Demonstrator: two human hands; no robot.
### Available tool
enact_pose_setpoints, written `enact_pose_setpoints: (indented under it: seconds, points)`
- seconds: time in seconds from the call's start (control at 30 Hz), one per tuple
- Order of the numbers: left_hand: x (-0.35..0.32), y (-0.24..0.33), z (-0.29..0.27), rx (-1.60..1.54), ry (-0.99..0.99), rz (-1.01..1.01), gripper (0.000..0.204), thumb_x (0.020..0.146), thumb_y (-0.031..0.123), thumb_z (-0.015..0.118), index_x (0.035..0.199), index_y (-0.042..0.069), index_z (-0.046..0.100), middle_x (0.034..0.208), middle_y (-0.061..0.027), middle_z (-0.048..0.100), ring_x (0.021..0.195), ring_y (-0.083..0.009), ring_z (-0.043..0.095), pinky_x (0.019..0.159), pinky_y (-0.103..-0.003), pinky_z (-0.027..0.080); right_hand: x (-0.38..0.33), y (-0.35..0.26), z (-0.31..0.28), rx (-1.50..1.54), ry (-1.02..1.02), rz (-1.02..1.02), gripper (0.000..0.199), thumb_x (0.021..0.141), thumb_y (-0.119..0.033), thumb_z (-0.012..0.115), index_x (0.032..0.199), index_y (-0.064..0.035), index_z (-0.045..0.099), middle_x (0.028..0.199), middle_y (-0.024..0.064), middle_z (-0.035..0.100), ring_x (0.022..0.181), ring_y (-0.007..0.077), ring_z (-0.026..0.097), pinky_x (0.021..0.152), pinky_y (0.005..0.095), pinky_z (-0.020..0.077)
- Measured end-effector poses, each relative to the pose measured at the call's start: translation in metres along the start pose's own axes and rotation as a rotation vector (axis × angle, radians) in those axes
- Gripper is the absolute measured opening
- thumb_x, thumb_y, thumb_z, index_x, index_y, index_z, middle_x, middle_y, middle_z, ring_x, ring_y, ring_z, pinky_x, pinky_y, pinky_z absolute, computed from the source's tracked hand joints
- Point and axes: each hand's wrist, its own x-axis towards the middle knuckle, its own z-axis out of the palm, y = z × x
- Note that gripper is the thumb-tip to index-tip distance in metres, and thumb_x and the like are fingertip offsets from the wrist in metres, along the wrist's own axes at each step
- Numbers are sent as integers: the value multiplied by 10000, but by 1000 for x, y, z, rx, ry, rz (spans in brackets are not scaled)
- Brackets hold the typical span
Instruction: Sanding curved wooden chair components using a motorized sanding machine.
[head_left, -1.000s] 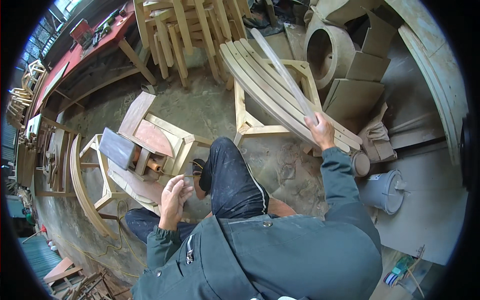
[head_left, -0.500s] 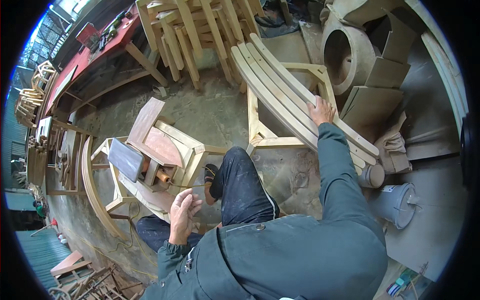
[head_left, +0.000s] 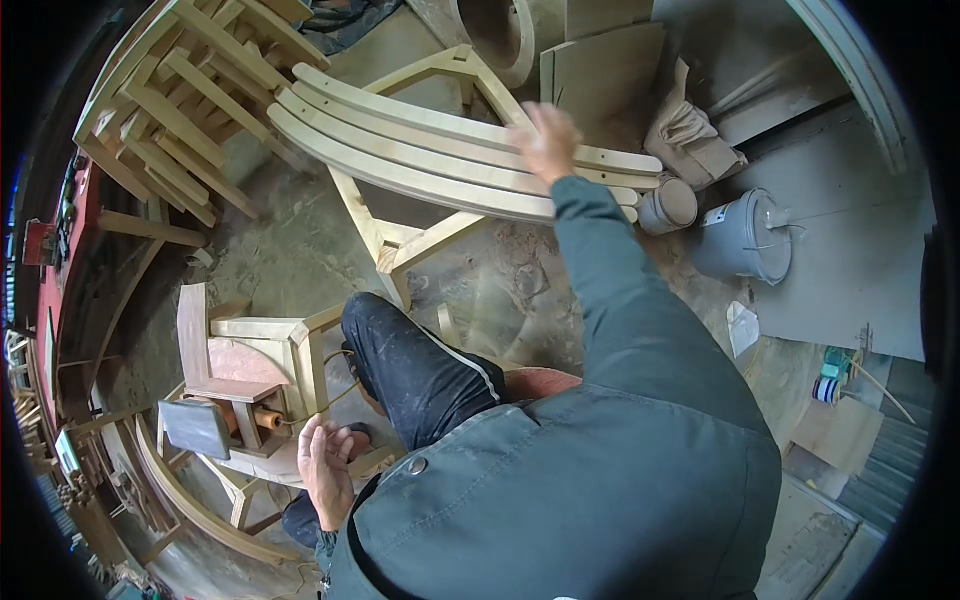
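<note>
Several pale, curved wooden slats (head_left: 425, 160) lie side by side across a wooden frame (head_left: 435, 240). My right hand (head_left: 547, 143) is over their right part; motion smears its fingers, so their grip is unclear and contact is hard to judge. My left hand (head_left: 323, 468) is held up at the lower left, fingers loosely bent and nothing visible in them. Close to it, a second wooden frame (head_left: 262, 328) carries thin boards (head_left: 195, 335), a grey rectangular block (head_left: 195, 430) and an orange cylindrical piece (head_left: 267, 418).
Wooden frames (head_left: 185, 110) are stacked at the upper left beside a red-topped table (head_left: 68, 235). Two grey buckets (head_left: 745, 240) (head_left: 670, 205) stand right of the slats, near a folded brown sheet (head_left: 690, 135). A long curved wooden piece (head_left: 200, 515) lies lower left.
The view has turned to the right, so the slats and both frames appear further left. My right hand, earlier resting on the slats, is now blurred with motion. My left hand stays raised.
</note>
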Motion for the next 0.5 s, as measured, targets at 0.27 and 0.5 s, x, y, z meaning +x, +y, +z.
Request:
enact_pose_setpoints:
  seconds: [0.27,0.5]
  points:
    - [6,-17,2,19,-36,-43,293,1075,168,599,1336,38,566,1093,-92,693,932,-194,718,823,-314,621,-47,292,-64,392,320,923,825,970,-589,559,1514,27,490,1576,243,477,1445,385,471,1186,436,379]
    - [4,-20,24,126,-28,-90,296,1079,170,596,1345,45,571,1109,-87,694,949,-187,721,820,-308,620,-58,279,-30,1024,206,1000,686,962,-535,600,1445,-49,569,1416,121,598,1276,266,564,1090,421,431]
